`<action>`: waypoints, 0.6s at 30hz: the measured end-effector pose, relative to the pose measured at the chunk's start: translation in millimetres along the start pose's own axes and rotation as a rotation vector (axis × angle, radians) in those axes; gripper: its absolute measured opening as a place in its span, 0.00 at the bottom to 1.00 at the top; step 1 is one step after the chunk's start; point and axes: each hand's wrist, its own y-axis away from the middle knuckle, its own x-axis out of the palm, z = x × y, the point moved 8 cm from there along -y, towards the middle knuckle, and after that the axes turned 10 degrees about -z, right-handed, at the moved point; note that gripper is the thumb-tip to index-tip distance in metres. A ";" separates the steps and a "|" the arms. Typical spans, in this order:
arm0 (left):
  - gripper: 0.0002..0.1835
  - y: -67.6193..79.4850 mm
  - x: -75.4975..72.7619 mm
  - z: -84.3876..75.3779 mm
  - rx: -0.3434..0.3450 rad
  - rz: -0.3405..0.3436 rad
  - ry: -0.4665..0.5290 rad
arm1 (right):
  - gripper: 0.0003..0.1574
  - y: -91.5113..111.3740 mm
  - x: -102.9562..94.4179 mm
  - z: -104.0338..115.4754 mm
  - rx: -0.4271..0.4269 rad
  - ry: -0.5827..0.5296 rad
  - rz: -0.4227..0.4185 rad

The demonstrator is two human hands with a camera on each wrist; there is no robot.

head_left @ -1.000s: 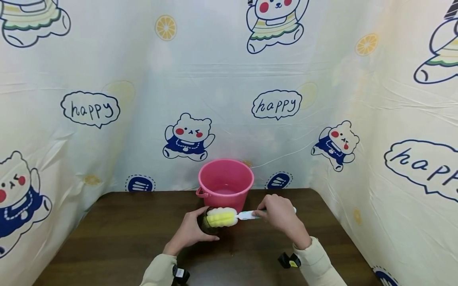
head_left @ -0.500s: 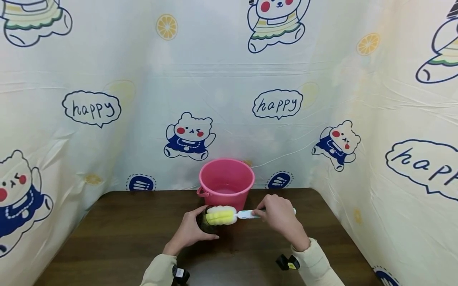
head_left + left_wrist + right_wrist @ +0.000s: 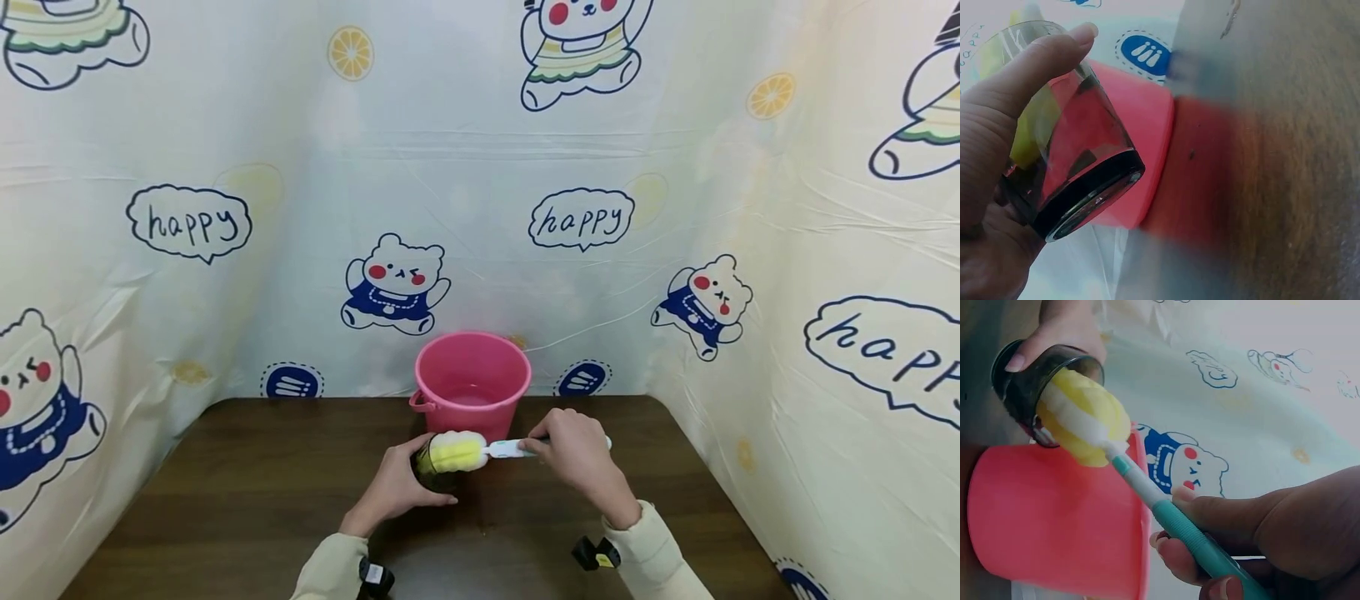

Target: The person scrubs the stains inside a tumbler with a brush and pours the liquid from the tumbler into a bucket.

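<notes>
My left hand (image 3: 401,483) grips a dark see-through glass (image 3: 1085,131), tilted on its side with its mouth toward the right. In my right hand (image 3: 577,454) is a bottle brush, held by its white and teal handle (image 3: 1179,522) between thumb and fingers. The yellow and white sponge head (image 3: 1085,419) of the brush is partly inside the glass, and its rear part sticks out of the mouth. Both hands are above the table, in front of the pink bucket (image 3: 472,408). The fingers behind the glass are mostly hidden in the head view.
The pink bucket stands at the back of the dark wooden table (image 3: 247,483), its handle lug on the left. A printed curtain (image 3: 480,167) with bears and "happy" bubbles hangs behind and at both sides. Black wrist cameras sit at both sleeves.
My right hand has shifted a little to the left, and the sponge head sits deeper in the glass. The left hand holds the glass in nearly the same place.
</notes>
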 end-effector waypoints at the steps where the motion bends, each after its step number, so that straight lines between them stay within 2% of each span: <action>1: 0.54 -0.3 -0.7 0.2 -0.005 -0.004 -0.004 | 0.10 0.1 -0.4 -0.1 0.001 0.019 -0.009; 6: 0.56 -1.3 -4.4 -1.2 0.000 -0.025 -0.017 | 0.08 2.5 -1.8 1.2 -0.029 0.067 0.026; 10: 0.55 1.0 -1.9 -1.2 -0.006 -0.005 -0.002 | 0.08 3.5 -0.4 2.0 -0.038 0.002 0.076; 14: 0.52 1.8 2.7 0.3 -0.008 0.009 0.004 | 0.09 0.8 0.1 -1.0 0.004 -0.038 0.039; 18: 0.52 -0.4 1.9 1.6 -0.012 -0.010 0.001 | 0.09 0.2 -0.7 -3.7 0.032 0.003 0.002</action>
